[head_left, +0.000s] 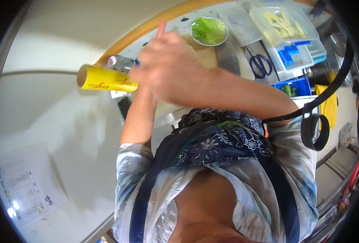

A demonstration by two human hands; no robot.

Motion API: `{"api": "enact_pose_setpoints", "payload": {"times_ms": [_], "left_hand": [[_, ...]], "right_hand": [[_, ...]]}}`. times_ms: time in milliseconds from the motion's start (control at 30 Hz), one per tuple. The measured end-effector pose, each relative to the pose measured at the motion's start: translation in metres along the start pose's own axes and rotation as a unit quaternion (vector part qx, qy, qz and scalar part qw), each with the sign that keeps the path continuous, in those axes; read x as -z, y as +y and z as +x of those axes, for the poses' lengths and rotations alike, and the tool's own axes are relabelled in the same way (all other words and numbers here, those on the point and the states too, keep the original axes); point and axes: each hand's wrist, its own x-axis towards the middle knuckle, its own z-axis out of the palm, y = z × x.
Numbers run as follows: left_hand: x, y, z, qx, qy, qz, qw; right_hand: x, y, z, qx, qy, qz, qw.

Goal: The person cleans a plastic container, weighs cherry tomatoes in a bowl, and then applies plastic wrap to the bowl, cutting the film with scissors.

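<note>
My right hand (167, 68), blurred, crosses in front of my left forearm with its fingers curled. It appears closed on the near end of a yellow printed tube (108, 79), like the core of a cling film roll. The tube sticks out leftward, its hollow end facing left. Most of my left hand (161, 29) is hidden behind the right one; what seems to be one of its fingers points up. A bowl of green lettuce leaves (209, 31) stands to the right of my hands. Beneath my hands lies a pale cutting board (205, 57), partly covered by my arm.
A broad metal blade (228, 57) and purple-handled scissors (261, 66) lie right of the board. Farther right are a clear container with pale cut slices (284, 24) and a blue tray of greens (291, 88). A paper sheet (24, 185) hangs on the white surface at left.
</note>
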Motion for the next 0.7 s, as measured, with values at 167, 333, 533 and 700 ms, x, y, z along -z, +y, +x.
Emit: {"api": "enact_pose_setpoints", "payload": {"times_ms": [167, 333, 533, 700], "left_hand": [[0.036, -0.004, 0.004, 0.046, -0.014, -0.077, 0.996], [0.034, -0.009, 0.012, 0.03, 0.051, -0.036, 0.998], [0.048, -0.021, 0.005, 0.032, -0.05, 0.138, 0.989], [0.05, -0.016, -0.013, 0.069, -0.011, 0.226, 0.972]], "right_hand": [[0.002, 0.054, 0.002, -0.171, -0.117, 0.229, 0.951], [-0.036, 0.102, -0.025, -0.516, -0.131, 0.502, 0.681], [-0.088, 0.117, -0.079, -0.601, -0.213, 0.584, 0.502], [-0.09, 0.122, -0.089, -0.525, -0.341, 0.558, 0.545]]}}
